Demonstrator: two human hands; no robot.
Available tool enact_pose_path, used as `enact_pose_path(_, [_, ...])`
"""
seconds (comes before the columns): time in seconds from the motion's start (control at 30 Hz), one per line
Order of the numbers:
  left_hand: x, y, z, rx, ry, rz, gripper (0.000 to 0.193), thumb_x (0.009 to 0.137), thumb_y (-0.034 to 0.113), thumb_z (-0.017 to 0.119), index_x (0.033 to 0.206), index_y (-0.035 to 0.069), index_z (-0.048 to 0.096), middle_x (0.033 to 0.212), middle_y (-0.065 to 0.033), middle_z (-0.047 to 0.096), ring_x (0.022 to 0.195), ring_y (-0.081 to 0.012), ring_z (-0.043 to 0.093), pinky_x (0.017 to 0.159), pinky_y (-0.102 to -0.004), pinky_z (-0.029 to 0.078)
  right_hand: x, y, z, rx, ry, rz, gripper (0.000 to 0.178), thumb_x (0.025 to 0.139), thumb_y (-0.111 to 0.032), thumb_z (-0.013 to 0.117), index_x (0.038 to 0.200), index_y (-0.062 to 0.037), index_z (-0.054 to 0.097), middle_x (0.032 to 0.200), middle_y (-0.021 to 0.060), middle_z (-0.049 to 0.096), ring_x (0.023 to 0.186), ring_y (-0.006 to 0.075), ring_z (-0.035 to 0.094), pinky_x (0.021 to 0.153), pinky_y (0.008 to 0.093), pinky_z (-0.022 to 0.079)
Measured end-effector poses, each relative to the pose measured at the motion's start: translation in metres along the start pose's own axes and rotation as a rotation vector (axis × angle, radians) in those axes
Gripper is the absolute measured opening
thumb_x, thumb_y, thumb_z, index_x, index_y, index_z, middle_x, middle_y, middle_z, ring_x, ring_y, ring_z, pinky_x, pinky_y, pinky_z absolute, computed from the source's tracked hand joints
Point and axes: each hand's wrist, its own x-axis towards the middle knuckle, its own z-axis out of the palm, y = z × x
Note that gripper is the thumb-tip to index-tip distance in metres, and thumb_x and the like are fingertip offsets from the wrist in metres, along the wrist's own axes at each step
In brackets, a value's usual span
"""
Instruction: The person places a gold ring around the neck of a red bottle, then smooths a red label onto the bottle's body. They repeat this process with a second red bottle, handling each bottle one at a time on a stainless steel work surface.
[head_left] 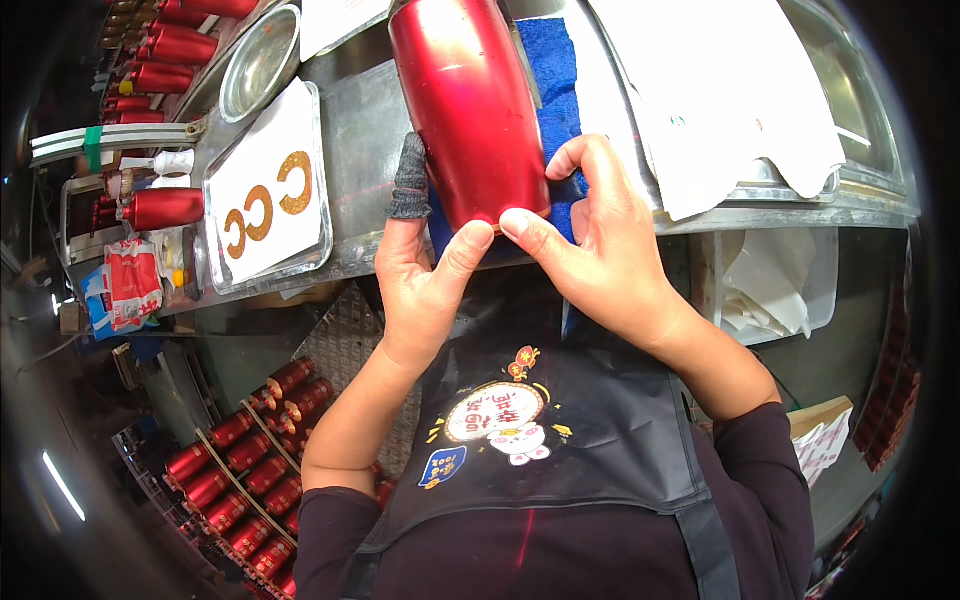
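Observation:
A glossy red bottle (465, 110) lies on the worktop with its near end toward me, and its far end runs out of view at the top. My left hand (415, 290) grips its left side, the thumb pressed on the near rim. A dark knitted sleeve (410, 180) covers one of the fingers there. On the opposite side, my right hand (615, 250) has a bent forefinger against the bottle and its thumb on the same rim, tip close to the other thumb. Beneath the bottle is a blue cloth (550, 75); the fingers under it are partly hidden.
Left on the metal worktop (362, 130) are a clear tray (325, 225) with gold curved decals on white sheet and a metal bowl (260, 65). White paper (720, 100) covers the right side. Racked red bottles (245, 470) stand lower left; a plastic bin (820, 290) sits below right.

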Motion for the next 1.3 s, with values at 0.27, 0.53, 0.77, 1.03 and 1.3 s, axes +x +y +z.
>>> enact_pose_path(0.27, [-0.001,0.002,0.008,-0.089,0.119,0.013,0.057,0.095,0.007,0.072,0.146,-0.001,0.048,0.14,-0.0106,0.058,0.127,-0.0187,0.055,0.111,-0.0358,0.042,-0.001,0.003,-0.013,0.374,-0.139,0.209,0.026,0.093,-0.004,0.063,0.116,-0.0036,0.053,0.106,-0.0004,0.051,0.064,-0.002,0.041,0.063,0.0177,0.036])
enact_pose_path(0.53, [-0.002,0.007,0.01,-0.036,0.11,-0.041,0.058,0.093,0.01,0.075,0.143,-0.001,0.05,0.136,-0.0103,0.06,0.124,-0.0181,0.056,0.109,-0.034,0.042,-0.002,0.002,-0.005,0.048,-0.046,0.034,0.034,0.089,-0.014,0.078,0.11,-0.004,0.052,0.099,-0.002,0.052,0.056,-0.0028,0.035,0.049,0.0177,0.028])
enact_pose_path(0.77, [0.0,0.006,0.012,-0.032,0.143,-0.027,0.06,0.091,0.009,0.076,0.144,-0.001,0.049,0.137,-0.0106,0.059,0.125,-0.0187,0.056,0.109,-0.0343,0.042,-0.001,0.009,-0.007,0.386,-0.072,0.165,0.035,0.09,-0.01,0.075,0.115,-0.0035,0.051,0.095,-0.0027,0.052,0.056,-0.0028,0.038,0.051,0.0172,0.03])
enact_pose_path(1.03, [0.0,0.004,0.015,-0.057,0.153,-0.039,0.058,0.092,0.009,0.076,0.142,-0.001,0.05,0.135,-0.0108,0.06,0.123,-0.0178,0.057,0.107,-0.0337,0.043,-0.004,0.007,-0.007,0.138,-0.074,0.063,0.039,0.088,-0.014,0.08,0.114,-0.0029,0.053,0.096,-0.002,0.052,0.056,-0.0029,0.037,0.048,0.0173,0.029])
enact_pose_path(1.3, [-0.001,0.007,0.017,-0.02,0.144,-0.004,0.048,0.094,0.012,0.074,0.136,-0.002,0.055,0.127,-0.01,0.064,0.116,-0.0164,0.059,0.104,-0.0327,0.044,-0.003,0.008,-0.006,0.226,-0.071,0.103,0.034,0.092,-0.012,0.075,0.115,-0.001,0.052,0.105,-0.0002,0.052,0.057,-0.0025,0.038,0.051,0.0167,0.032])
